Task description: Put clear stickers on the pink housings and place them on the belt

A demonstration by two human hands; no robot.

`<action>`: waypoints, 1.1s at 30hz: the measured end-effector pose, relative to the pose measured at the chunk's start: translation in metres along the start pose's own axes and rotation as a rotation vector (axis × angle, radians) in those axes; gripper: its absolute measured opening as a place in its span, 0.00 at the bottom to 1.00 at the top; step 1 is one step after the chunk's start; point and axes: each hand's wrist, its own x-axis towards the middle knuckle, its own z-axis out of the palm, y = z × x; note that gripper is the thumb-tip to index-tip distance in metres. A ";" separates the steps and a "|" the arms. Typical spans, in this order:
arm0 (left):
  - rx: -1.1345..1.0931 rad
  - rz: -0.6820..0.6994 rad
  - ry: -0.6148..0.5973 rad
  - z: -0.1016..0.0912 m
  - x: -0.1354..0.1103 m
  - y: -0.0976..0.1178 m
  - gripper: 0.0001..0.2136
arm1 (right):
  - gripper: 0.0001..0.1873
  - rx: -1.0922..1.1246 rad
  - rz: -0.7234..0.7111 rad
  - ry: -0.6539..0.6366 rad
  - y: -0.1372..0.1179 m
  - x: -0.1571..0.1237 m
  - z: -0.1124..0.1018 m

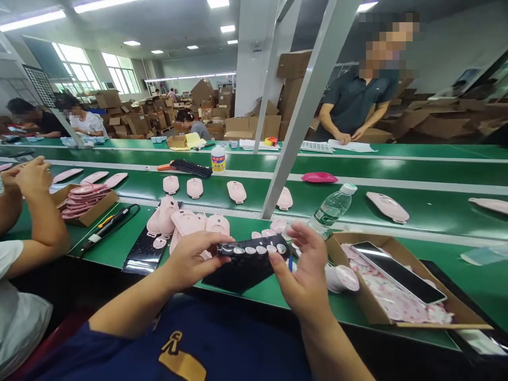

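Note:
My left hand (pixel 198 254) is closed around the left end of a glossy black strip-like holder (pixel 246 245). Several small round clear pieces (pixel 260 250) sit in a row along its upper edge. With fingers spread, my right hand (pixel 304 270) is at the strip's right end, its thumb against the row of round pieces. Below the strip lies a dark panel (pixel 238 275) on the bench. Behind my left hand is a heap of pale pink plastic shells (pixel 190 221). Beside my right hand stands a stack of round clear discs (pixel 342 279).
To the right, a cardboard box (pixel 371 301) holds pink printed pieces, with a phone (pixel 400 271) on top. A water bottle (pixel 333 209) stands near a slanted metal post (pixel 305 100). Pink shells lie along the green belt (pixel 349 198). Another person's arms (pixel 39 206) are at left.

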 end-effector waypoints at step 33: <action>0.088 -0.617 0.368 -0.096 -0.102 -0.196 0.13 | 0.11 -0.334 0.462 -0.650 0.173 0.231 0.277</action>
